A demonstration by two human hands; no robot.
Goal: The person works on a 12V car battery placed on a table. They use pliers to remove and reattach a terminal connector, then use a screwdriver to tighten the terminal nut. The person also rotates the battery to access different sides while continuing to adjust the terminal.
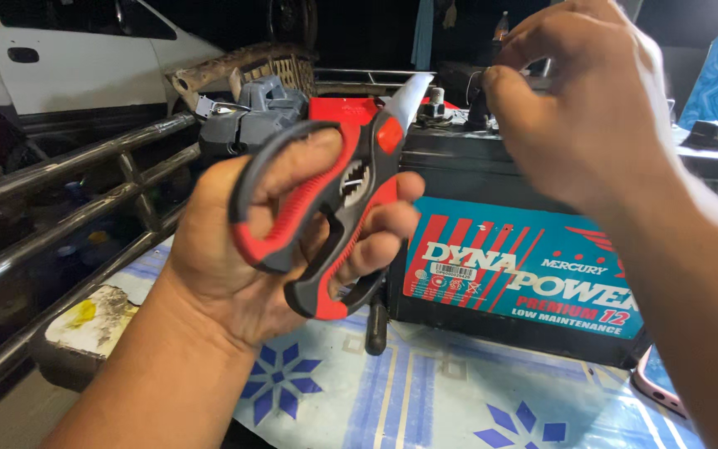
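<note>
Scissors (326, 212) with red and grey handles sit in the person's left hand (276, 249), raised in front of the camera at chest height. The palm faces the viewer, the thumb passes through the upper grey loop and the fingers (384, 224) curl through the lower loop, closing around the handles. The blades point up and to the right, and they appear closed or nearly so; the pale tip rises just above the battery's top edge. A toothed notch shows between the handles near the red pivot.

The right hand (583, 108) is lifted higher, its back toward the camera, with the thumb and forefinger pinched together on a thin wire (469, 83), which is too fine to trace further. The other fingers are loosely bent.

Behind both hands stands a black car battery (508, 274) with a teal and red label, resting on a table (425, 399) covered in a pale cloth with blue star patterns. A grey plastic part (251, 116) lies beyond the left hand. Metal rails (60, 199) run along the left side, and a white vehicle (68, 58) stands further off.
</note>
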